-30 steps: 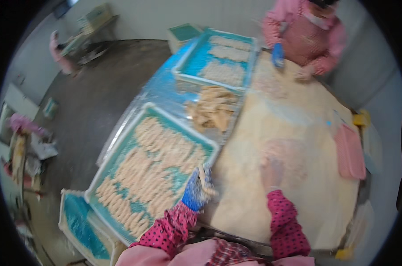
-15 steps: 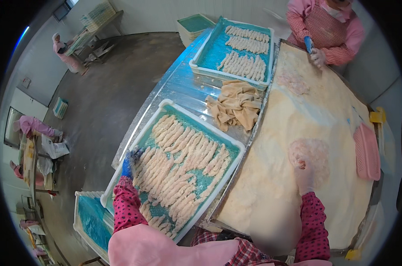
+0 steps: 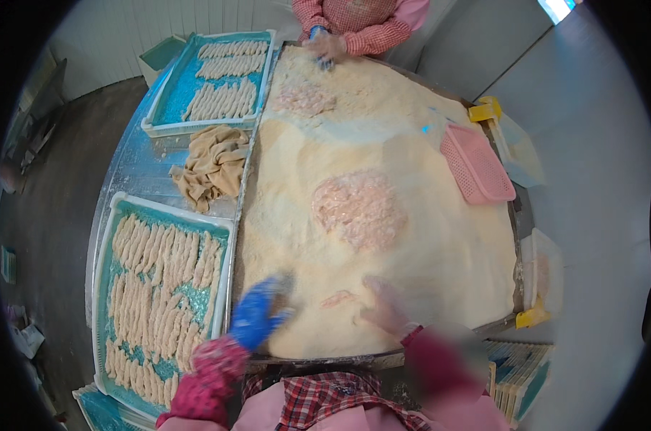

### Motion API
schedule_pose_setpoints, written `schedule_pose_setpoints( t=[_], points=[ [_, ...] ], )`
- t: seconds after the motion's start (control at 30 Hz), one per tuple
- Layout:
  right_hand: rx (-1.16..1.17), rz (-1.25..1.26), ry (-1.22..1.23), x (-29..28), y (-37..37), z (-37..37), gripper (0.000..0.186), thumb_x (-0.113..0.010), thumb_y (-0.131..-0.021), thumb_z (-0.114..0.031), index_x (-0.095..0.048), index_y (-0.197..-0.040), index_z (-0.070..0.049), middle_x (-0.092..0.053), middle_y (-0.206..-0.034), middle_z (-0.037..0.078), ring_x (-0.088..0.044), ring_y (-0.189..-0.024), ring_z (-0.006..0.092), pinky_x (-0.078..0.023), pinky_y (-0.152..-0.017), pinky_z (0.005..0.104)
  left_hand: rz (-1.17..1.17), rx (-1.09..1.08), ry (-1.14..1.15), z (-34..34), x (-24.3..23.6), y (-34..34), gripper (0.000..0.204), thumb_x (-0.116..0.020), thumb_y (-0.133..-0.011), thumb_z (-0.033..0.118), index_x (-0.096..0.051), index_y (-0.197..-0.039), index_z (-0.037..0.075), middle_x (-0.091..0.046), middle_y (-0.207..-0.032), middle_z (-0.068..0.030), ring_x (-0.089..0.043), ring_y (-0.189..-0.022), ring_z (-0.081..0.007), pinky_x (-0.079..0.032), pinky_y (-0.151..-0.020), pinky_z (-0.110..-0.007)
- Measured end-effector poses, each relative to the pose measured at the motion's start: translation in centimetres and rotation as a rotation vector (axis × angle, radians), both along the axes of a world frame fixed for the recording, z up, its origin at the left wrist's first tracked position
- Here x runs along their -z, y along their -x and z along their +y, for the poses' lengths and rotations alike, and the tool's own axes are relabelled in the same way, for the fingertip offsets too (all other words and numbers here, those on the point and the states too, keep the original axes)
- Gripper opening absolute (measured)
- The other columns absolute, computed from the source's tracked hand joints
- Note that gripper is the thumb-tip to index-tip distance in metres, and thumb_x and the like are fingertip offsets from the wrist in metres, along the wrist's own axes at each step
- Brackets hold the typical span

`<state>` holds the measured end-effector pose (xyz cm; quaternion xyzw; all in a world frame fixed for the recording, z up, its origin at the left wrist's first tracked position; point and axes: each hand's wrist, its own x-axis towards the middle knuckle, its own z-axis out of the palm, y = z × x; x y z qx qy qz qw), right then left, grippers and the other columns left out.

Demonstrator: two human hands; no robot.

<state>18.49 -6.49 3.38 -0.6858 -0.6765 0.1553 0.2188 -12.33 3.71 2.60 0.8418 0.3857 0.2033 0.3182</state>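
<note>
A pale strip of meat lies in the crumbs between my two hands

From the head view, the strip (image 3: 337, 297) rests on the bed of crumbs (image 3: 318, 215), its long axis running left to right and tilted slightly, just beside my right hand (image 3: 386, 307) and a little farther from my left hand (image 3: 257, 314) in its blue glove. My right hand is blurred; its fingers look loosely spread and hold nothing, though I cannot tell for sure. My left fingers are curled low on the crumbs, gripping nothing that I can see. The near table edge (image 3: 325, 357) runs just below both hands; the tray of coated strips (image 3: 103, 251) sits to my left; open crumbs lie ahead up to the pile of raw meat (image 3: 360, 210)
</note>
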Motion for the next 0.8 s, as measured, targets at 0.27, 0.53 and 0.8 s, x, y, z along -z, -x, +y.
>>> schedule_pose_setpoints(
  t=[0.27,0.53,0.8],
  points=[
    [0.009,-0.488,-0.146,1.4,1.0,10.4,0.017,-0.056,-0.075,-0.01,-0.059,-0.092,-0.008,-0.061,-0.083,0.013,-0.058,-0.082,0.03,-0.046,-0.073,0.0412,-0.111,0.201,0.055,-3.6,5.6,-13.5,0.03,-0.061,-0.078,0.019,-0.063,-0.108,0.014,-0.06,-0.103,-0.0111,-0.055,-0.095,-0.0315,-0.044,-0.084,-0.041],
    [0.459,0.246,0.106,0.1,-4.2,5.4,0.024,-0.066,-0.065,-0.008,-0.059,-0.087,-0.009,-0.059,-0.076,0.007,-0.06,-0.075,0.0264,-0.048,-0.07,0.0346,-0.016,0.004,0.039,-2.9,4.0,-8.5,0.035,-0.063,-0.077,0.015,-0.062,-0.112,0.014,-0.063,-0.098,-0.0134,-0.058,-0.09,-0.0318,-0.047,-0.08,-0.039],
    [0.004,0.083,0.018,-1.4,-6.0,-0.7,0.033,-0.072,-0.067,-0.019,-0.062,-0.096,-0.01,-0.061,-0.099,0.007,-0.056,-0.098,0.0234,-0.045,-0.084,0.036,-0.592,-0.322,0.321,-0.5,4.6,-9.3,0.028,-0.066,-0.076,-0.001,-0.06,-0.103,0.005,-0.06,-0.098,-0.0099,-0.058,-0.093,-0.0218,-0.045,-0.082,-0.027]
  ],
)
